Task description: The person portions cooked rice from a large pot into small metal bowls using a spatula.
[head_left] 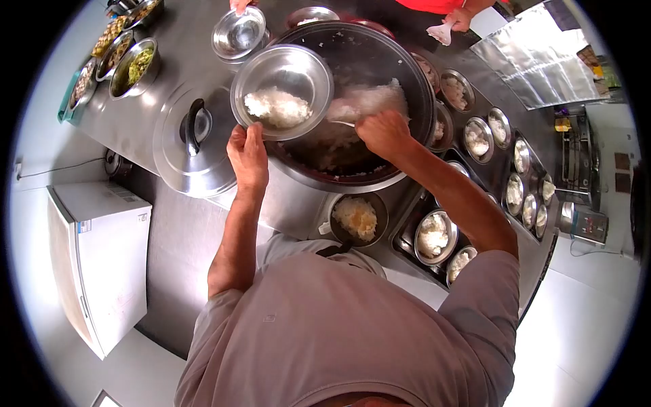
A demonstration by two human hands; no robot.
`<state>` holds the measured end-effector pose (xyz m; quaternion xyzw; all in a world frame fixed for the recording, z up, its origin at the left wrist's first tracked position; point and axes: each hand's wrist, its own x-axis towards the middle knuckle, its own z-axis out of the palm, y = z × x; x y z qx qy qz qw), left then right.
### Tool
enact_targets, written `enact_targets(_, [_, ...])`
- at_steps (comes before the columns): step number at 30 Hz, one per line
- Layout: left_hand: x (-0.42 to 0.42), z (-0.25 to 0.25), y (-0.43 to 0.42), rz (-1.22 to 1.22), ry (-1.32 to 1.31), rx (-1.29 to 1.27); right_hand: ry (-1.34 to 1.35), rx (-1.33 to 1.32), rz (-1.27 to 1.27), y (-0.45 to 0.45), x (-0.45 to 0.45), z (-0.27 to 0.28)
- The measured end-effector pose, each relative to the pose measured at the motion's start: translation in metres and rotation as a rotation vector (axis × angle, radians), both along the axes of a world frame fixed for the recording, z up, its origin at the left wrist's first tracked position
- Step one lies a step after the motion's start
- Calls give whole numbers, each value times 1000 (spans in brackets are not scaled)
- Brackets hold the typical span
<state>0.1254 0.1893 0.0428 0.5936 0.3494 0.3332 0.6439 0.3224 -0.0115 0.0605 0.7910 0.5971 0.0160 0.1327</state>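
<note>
My left hand (248, 154) grips the near rim of a metal bowl (293, 69), tilted toward me over the left side of a big dark-lined pot (422, 102). A clump of white rice (277, 107) lies in that bowl. Inside the pot, my right hand (385, 133) is closed around what looks like a rice paddle (342, 123), only its pale edge showing beside the bowl. More rice (373, 100) is heaped against the pot's far side, just beyond my right fingers.
A metal lid (169, 163) lies left of the pot. Rice-filled bowls (434, 237) stand on trays to the right; another rice container (357, 218) is close to my waist. Across the counter, one person's hand (460, 19) holds a paddle (442, 32); another hand touches a bowl (239, 32).
</note>
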Motion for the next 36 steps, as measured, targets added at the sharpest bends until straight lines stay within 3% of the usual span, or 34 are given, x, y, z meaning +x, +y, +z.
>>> enact_targets(6, [4, 0, -4, 22, 14, -1, 46, -57, 166, 29, 22, -14])
enact_targets(9, [7, -1, -6, 48, -2, 5, 147, 22, 56, 44, 25, -5])
enact_targets(11, [10, -1, -7, 68, -27, 17, 234, -216, 52, 52, 32, 3])
enact_targets(14, [13, -7, -10, 96, -86, -41, 295, -225, 44, 53, 45, -13])
enact_targets(17, [14, -9, -13, 159, -160, -70, 307, -261, 62, 52, 42, 6])
enact_targets(22, [10, -5, -14, 123, -6, 2, 433, -326, -77, 41, 44, -14])
enact_targets(24, [13, -4, -16, 132, -70, -20, 493, -374, -133, 31, 38, -29])
enact_targets(27, [13, -8, -18, 143, -136, -54, 577, -202, -76, 17, 28, -63])
enact_targets(35, [15, -11, -20, 142, -170, -51, 893, -6, -430, 34, -6, -116])
enact_targets(36, [15, -13, -20, 148, -170, -41, 978, 63, -592, 37, -15, -118])
